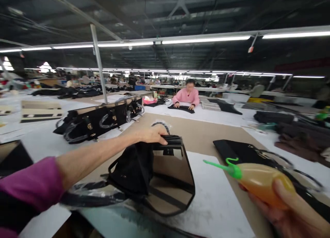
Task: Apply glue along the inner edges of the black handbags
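Note:
A black handbag (134, 172) with a tan lining lies on its side in front of me, its mouth facing right. My left hand (154, 134) reaches across and grips its upper edge, fingers closed over the black fabric. One plastic-wrapped handle (98, 198) stretches out toward the lower left. At the right, my right hand (281, 200) is wrapped round a squeeze bottle (263, 179) filled with amber liquid. Its green nozzle (219, 165) points left toward the bag, apart from it. Behind the bottle lies a flat black bag (232, 152) with wrapped handles.
Several finished-looking black handbags (103, 119) stand in a row at the left. Across the table a person in pink (187, 95) presses both hands on a black piece (182, 109). Dark fabric (299, 138) is heaped at the right. A metal post (98, 63) rises behind the bags.

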The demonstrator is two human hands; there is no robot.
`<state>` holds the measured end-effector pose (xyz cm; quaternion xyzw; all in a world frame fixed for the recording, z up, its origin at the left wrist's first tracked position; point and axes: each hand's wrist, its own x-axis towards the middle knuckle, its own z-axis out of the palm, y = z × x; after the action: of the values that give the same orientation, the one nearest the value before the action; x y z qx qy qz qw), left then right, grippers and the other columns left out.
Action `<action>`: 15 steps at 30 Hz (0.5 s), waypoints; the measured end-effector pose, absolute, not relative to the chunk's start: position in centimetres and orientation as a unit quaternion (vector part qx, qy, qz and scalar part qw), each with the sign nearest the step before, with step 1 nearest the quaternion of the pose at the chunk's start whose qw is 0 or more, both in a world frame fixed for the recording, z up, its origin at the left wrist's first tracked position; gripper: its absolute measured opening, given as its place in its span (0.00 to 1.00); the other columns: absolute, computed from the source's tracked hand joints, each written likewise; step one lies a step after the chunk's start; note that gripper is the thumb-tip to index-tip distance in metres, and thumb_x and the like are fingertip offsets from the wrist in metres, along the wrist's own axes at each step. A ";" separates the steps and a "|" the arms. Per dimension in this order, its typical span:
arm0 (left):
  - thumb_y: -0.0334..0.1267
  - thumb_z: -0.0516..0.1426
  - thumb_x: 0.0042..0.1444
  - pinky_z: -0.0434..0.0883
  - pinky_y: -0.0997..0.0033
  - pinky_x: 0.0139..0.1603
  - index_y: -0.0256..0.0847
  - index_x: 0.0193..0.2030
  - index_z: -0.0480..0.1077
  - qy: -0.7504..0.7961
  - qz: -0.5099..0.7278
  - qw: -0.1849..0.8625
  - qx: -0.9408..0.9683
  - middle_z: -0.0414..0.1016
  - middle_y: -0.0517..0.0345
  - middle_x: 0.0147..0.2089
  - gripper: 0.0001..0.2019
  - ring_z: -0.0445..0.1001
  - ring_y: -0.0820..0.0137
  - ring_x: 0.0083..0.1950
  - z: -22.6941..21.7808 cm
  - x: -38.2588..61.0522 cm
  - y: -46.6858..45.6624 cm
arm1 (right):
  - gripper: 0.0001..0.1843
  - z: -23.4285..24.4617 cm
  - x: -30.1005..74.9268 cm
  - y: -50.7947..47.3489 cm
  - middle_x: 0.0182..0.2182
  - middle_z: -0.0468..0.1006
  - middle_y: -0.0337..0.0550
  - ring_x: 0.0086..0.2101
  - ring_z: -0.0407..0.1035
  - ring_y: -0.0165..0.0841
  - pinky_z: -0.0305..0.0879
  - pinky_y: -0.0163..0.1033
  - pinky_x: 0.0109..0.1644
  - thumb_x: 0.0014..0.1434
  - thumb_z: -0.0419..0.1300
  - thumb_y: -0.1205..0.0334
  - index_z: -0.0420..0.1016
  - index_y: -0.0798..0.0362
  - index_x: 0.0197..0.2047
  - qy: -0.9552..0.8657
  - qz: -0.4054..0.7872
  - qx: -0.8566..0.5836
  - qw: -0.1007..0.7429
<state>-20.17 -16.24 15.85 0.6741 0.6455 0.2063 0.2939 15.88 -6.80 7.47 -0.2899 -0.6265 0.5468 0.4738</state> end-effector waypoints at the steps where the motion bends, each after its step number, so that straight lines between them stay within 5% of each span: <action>1: 0.40 0.57 0.46 0.59 0.76 0.29 0.35 0.32 0.75 0.639 0.211 0.303 0.675 0.67 0.63 0.25 0.11 0.64 0.72 0.29 15.3 -20.0 -15.8 | 0.16 7.7 16.2 -6.7 0.45 0.75 0.54 0.42 0.72 0.50 0.77 0.45 0.35 0.58 0.57 0.46 0.76 0.44 0.44 -0.598 0.575 -0.310 0.464; 7: 0.40 0.58 0.44 0.60 0.76 0.29 0.35 0.32 0.75 0.615 0.237 0.317 0.682 0.67 0.63 0.25 0.12 0.64 0.72 0.29 13.5 -19.2 -13.1 | 0.29 9.6 15.3 -6.1 0.47 0.75 0.45 0.44 0.72 0.42 0.71 0.30 0.43 0.45 0.70 0.50 0.70 0.44 0.50 -0.591 0.563 -0.313 0.485; 15: 0.39 0.60 0.42 0.61 0.76 0.29 0.35 0.29 0.75 0.570 0.212 0.391 0.691 0.68 0.63 0.24 0.09 0.64 0.73 0.28 13.3 -18.9 -11.3 | 0.29 10.8 13.8 -5.3 0.45 0.75 0.43 0.41 0.70 0.42 0.70 0.36 0.42 0.50 0.66 0.47 0.67 0.46 0.53 -0.742 0.370 -0.281 0.484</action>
<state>-18.90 -11.31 13.26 0.6909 0.5699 0.2124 0.3908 13.76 -5.28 10.80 -0.2807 -0.7416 0.3700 0.4840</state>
